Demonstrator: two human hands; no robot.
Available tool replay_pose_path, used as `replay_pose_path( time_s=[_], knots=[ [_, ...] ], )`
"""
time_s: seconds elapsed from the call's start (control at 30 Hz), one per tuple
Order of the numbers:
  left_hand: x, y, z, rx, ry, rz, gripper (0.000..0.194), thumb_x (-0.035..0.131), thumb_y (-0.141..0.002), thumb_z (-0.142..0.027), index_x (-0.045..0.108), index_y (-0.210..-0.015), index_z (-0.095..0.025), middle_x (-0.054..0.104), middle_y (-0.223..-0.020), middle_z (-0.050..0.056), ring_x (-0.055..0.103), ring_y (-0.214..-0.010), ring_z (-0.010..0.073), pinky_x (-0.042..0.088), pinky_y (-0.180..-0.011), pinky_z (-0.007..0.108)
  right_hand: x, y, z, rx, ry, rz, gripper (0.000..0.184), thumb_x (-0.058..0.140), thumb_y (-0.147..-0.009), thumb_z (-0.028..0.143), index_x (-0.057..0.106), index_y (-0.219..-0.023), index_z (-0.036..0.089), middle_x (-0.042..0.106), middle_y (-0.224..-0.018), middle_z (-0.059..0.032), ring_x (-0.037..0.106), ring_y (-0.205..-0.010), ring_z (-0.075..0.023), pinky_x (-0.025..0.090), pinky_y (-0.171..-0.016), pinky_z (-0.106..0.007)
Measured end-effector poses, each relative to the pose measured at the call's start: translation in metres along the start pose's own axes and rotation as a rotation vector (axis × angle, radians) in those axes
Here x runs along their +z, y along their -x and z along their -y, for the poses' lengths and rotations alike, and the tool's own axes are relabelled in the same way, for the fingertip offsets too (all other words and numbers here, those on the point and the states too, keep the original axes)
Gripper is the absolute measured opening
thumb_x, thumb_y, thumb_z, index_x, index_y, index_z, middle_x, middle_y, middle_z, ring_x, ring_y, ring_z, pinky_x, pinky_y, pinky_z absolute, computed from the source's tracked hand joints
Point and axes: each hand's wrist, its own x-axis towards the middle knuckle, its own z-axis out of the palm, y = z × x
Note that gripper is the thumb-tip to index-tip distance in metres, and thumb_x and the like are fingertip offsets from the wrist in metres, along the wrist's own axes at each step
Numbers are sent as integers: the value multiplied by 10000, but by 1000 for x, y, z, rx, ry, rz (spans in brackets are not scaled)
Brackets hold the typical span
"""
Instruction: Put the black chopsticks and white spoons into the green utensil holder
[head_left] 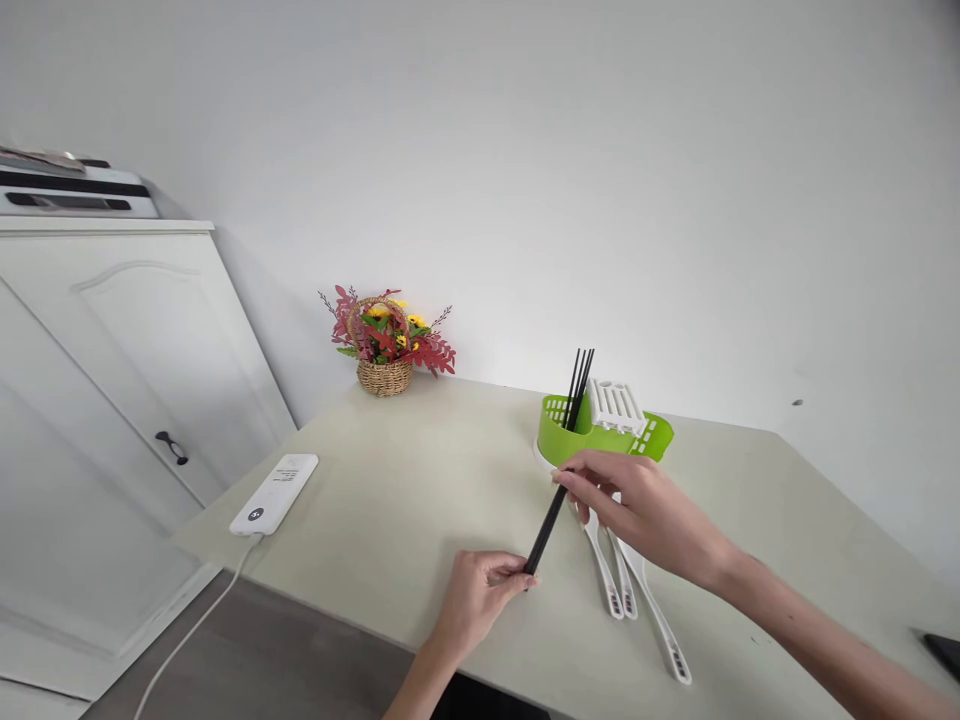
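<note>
A few black chopsticks (547, 528) are held together, slanting above the table, in both hands. My left hand (480, 598) pinches their lower end; my right hand (637, 505) pinches the upper end. Behind my right hand stands a green utensil holder (559, 443) with perforated walls. Several more black chopsticks (576, 390) stand upright in its left compartment, and a white slotted rack piece (617, 406) rests tilted on it. Below my right hand lie white-handled utensils (660, 625), their far ends partly hidden by the hand.
A white power bank (276, 494) with a cable (199, 625) lies on the table's left side. At the back edge sits a wicker basket of flowers (385, 378). A white cabinet (112, 400) stands left of the table (375, 500). A dark object (943, 648) is at the right edge.
</note>
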Motion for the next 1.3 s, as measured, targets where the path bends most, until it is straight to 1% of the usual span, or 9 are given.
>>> replay_pose_path(
  time_s=[0.23, 0.33, 0.5, 0.6, 0.93, 1.0, 1.13, 1.2, 1.3],
  knots=[
    [-1, -1, 4, 40, 37, -12, 249, 748, -851, -413, 826, -903, -182, 825, -907, 75, 768, -873, 258, 596, -805, 314, -6, -12, 1, -28, -14, 16, 427, 457, -1026, 539, 617, -752, 253, 687, -657, 13, 586, -540, -137, 465, -565, -289],
    [-1, -1, 4, 86, 34, -40, 276, 732, -881, -434, 805, -928, -173, 818, -926, 90, 760, -872, 244, 591, -807, 306, -37, -25, -4, -1, -6, -83, 459, 484, -986, 630, 670, -828, 242, 687, -640, 4, 577, -518, -139, 447, -513, -281],
    [-2, 0, 1, 106, -4, -47, 310, 700, -913, -478, 768, -946, -177, 783, -865, 73, 732, -782, 204, 565, -740, 274, -110, -61, -14, 38, 85, -424, 484, 570, -915, 694, 716, -907, 233, 709, -694, -32, 604, -536, -157, 504, -564, -318],
    [-2, 0, -2, 98, -49, -35, 298, 659, -948, -474, 763, -930, -196, 782, -864, 57, 730, -786, 194, 542, -735, 257, -127, -88, -29, 42, 183, -551, 416, 564, -953, 625, 702, -875, 240, 715, -715, -28, 601, -517, -139, 513, -598, -320],
    [1, -3, -5, 84, -135, -33, 261, 618, -982, -417, 751, -882, -215, 776, -799, 30, 712, -747, 174, 519, -703, 236, -76, -170, -119, 170, 262, -171, 339, 543, -986, 427, 732, -873, 169, 741, -696, 6, 623, -527, -104, 481, -632, -274],
    [1, -4, -6, 83, -157, -36, 292, 597, -993, -438, 744, -878, -213, 771, -792, 32, 704, -736, 174, 511, -681, 238, -73, -176, -123, 184, 321, -181, 302, 558, -982, 408, 746, -965, 172, 734, -669, 9, 643, -568, -132, 489, -667, -296],
    [1, -3, -10, 85, -183, -32, 350, 554, -1013, -465, 725, -848, -208, 760, -783, 34, 695, -727, 170, 478, -617, 226, -80, -167, -112, 118, 403, -348, 325, 565, -971, 406, 691, -1187, 199, 762, -743, 3, 666, -635, -171, 480, -686, -322],
    [1, -3, -11, 92, -188, -37, 359, 551, -1015, -468, 721, -837, -206, 754, -771, 32, 698, -724, 168, 471, -606, 222, -85, -153, -102, 55, 385, -367, 298, 555, -972, 419, 692, -1141, 216, 774, -812, 0, 672, -639, -161, 470, -685, -311],
    [1, -3, -10, 103, -197, -46, 375, 551, -1014, -473, 712, -813, -201, 745, -754, 32, 699, -709, 167, 477, -607, 222, -88, -121, -92, -39, 407, -265, 276, 542, -974, 446, 710, -1040, 238, 769, -837, 5, 670, -646, -152, 452, -675, -291]
  ],
)
